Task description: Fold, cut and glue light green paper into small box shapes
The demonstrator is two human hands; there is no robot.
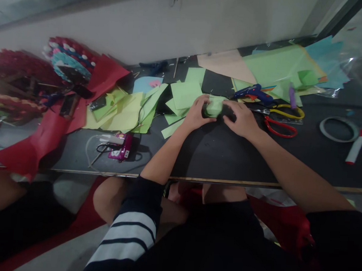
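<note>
Left of the metal scissors with yellow and red handles [276, 111]: small, pale green, blocky paper piece [214, 106] in hand, looks part-made

Paper piece is just left of the scissors, at the flat black tabletop [216, 153]. Left hand [196, 115]: thumb and fingers partly closed around the piece's left side, appears to have hold of it. Right hand [243, 119]: thumb and fingers spread apart, fingertips at the piece's right edge, nothing visibly gripped. Touching or just beside, can't tell.

Done, my read: paper is down to small size and in a compact shape or stack. Blur hides which; can't confirm any glue.

Left to do, my read: piece doesn't look closed out, and loose stock remains. Flat pale green paper sheets [187, 94] lie left of the scissors, beyond the left hand; thin pale yellow paper sheets [129, 109] farther left. Large light green paper sheet [280, 62] is behind the scissors.

Tools: blue plastic glue gun with orange trigger [249, 91] just behind the scissors, not in hand. Scissors also idle. White marker with red ends [357, 147] well right of them.
</note>
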